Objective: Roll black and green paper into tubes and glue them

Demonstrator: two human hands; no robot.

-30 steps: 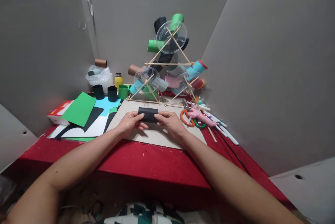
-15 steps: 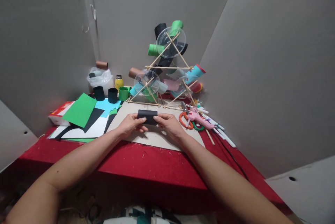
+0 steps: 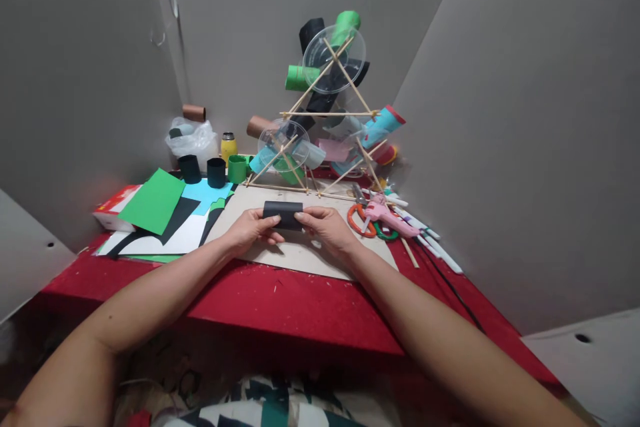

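A small piece of black paper [image 3: 283, 214], rolled or folded into a short tube shape, is held between both hands just above a grey cardboard sheet [image 3: 300, 250] on the red table [image 3: 280, 304]. My left hand [image 3: 249, 230] pinches its left end with thumb and fingers closed. At the paper's right end my right hand [image 3: 327, 228] grips in the same way. Both forearms reach in from the bottom of the view.
A stick-and-cup structure [image 3: 327, 114] with coloured tubes stands behind the cardboard. Green, blue, black and white paper sheets [image 3: 160, 210] lie at left, near small black and green tubes [image 3: 216, 172]. Scissors [image 3: 363, 220] and a pink glue gun [image 3: 390, 214] lie at right. Grey walls enclose the table.
The hands keep hold of the black paper and have barely shifted. The camera view has tilted slightly, so everything sits a little differently in the picture.
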